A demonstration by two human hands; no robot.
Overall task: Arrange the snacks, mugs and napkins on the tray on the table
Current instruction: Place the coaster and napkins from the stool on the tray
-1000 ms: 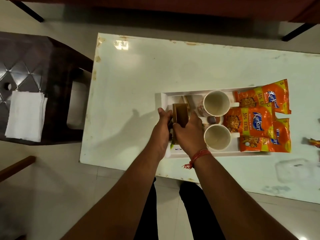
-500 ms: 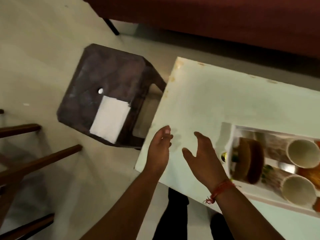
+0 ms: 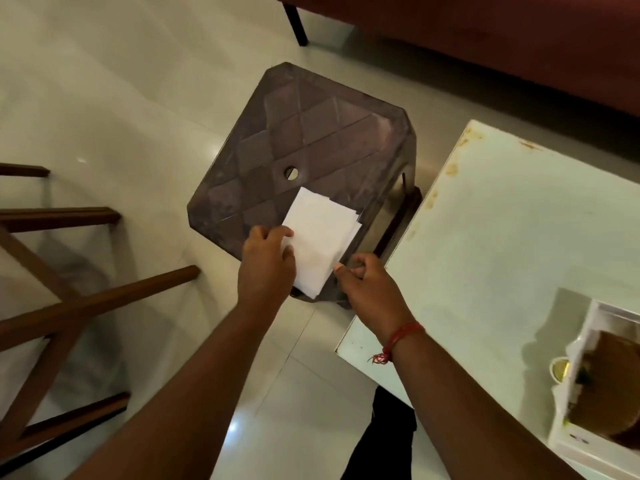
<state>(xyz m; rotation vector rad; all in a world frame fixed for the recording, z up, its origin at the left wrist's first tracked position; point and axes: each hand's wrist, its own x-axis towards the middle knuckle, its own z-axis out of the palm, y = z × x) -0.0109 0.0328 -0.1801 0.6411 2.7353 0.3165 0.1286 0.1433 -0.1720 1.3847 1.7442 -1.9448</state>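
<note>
Reaching for the napkins: risk notes

Both hands are at the stack of napkins (image 3: 320, 239), which lies on the near corner of a dark plastic stool (image 3: 301, 161), its nearest corner overhanging the seat edge. Left hand (image 3: 268, 263): fingers curled over the stack's left edge, touching it; whether they have closed under the paper I cannot tell (knuckles hide the contact). Right hand (image 3: 367, 289): thumb and forefinger pinched close together at the stack's near right corner, apparently on it; a firm grip is not confirmed.

The tray (image 3: 588, 441) sits on the white bench (image 3: 502, 237) at far right, well apart from the stool, already holding a brown object I cannot identify; mugs and snacks are out of view.

Likely failure modes, as judgement:
- The sheets are loose and slightly fanned at the far edge. A pinch on the top layers alone would lift only a few and leave the others behind.
- The overhang means a sideways nudge could tip the stack to the floor (image 3: 121, 98).
- An uneven two-hand lift could let the sheets slide apart while being carried to the tray.
</note>
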